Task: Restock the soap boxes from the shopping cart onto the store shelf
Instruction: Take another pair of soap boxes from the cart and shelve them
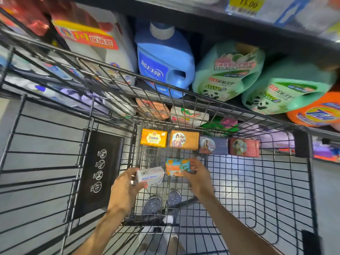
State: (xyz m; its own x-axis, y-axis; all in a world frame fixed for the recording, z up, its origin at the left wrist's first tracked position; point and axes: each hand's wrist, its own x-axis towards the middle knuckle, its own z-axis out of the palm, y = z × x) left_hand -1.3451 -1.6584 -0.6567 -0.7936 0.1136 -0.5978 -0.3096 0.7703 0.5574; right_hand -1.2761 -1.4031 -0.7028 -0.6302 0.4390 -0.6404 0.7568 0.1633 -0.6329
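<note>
Both my hands are inside the black wire shopping cart (276, 181). My left hand (125, 188) grips a white Goat Soap box (150, 176). Beside it my right hand (198, 176) holds an orange and teal soap box (176, 166) at its right end. Along the far wall of the cart lie several more soap boxes in a row: a yellow one (154, 138), an orange one with a round picture (184, 140), a dark blue one (213, 145) and a red one (244, 147).
Behind the cart a dark store shelf (257, 28) carries large detergent bottles: white (110, 46), blue (164, 59), two green (228, 70) and an orange Tide (316, 111). Lower packets show through the wires. A black child-seat flap (97, 172) hangs at left. My feet show below.
</note>
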